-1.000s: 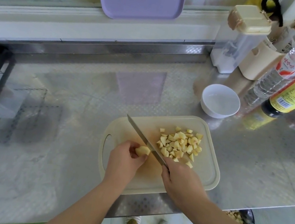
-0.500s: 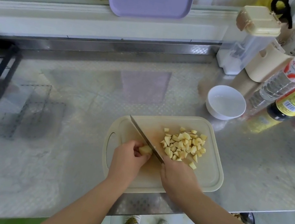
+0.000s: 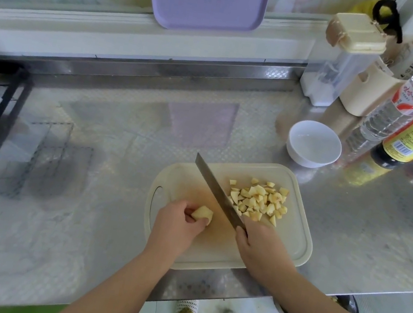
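Left hand (image 3: 176, 224) has its fingers curled round the last apple chunk (image 3: 202, 213), pinning it flat on the cutting board (image 3: 291, 250) so it won't roll. Right hand (image 3: 259, 244) is wrapped tight on the knife (image 3: 216, 195) handle, blade angled away between both hands, edge sitting just right of the chunk. Diced pieces (image 3: 259, 203) are piled past the blade, kept clear of the cutting spot. White bowl (image 3: 314, 143) waits further out, probably for the dice.
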Demonstrator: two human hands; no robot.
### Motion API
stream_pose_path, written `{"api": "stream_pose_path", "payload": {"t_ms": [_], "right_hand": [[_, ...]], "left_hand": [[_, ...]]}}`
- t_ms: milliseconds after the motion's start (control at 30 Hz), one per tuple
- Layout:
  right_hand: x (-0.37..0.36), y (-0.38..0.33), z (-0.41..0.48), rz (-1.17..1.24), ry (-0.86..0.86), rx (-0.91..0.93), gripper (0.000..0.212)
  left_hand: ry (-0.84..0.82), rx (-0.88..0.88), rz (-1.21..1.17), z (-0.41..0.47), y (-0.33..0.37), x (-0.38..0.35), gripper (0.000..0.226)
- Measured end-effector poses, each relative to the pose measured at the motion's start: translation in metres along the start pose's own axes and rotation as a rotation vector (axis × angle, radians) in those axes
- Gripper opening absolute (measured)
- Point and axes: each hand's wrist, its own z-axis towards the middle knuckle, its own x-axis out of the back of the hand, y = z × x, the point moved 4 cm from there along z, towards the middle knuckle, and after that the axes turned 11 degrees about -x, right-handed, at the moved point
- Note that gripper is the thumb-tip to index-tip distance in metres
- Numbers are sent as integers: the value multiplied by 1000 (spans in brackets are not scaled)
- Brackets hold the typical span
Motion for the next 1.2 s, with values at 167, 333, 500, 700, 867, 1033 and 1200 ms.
{"api": "stream_pose_path", "payload": {"t_ms": [167, 333, 500, 700, 867, 1033, 1200], "right_hand": [[-7, 0, -7, -26, -11, 36, 23], [-9, -4, -9, -42, -1, 71, 19], [-11, -6, -8, -53, -23, 72, 17], [-12, -11, -3, -80, -49, 59, 19], [-14, -19, 4, -121, -94, 28, 27], [-14, -29, 17, -66, -119, 1, 24], [-1, -12, 12, 60, -17, -50, 25]], "left_hand": [[18, -3, 6, 0, 0, -1, 21], [23, -10, 16, 0, 0, -1, 21], [18, -20, 20, -1, 1, 1, 22], [17, -29, 24, 0, 2, 0, 21], [5, -38, 29, 1, 0, -1, 21], [-22, -23, 17, 2, 0, 1, 21], [-133, -57, 58, 4, 1, 1, 31]]}}
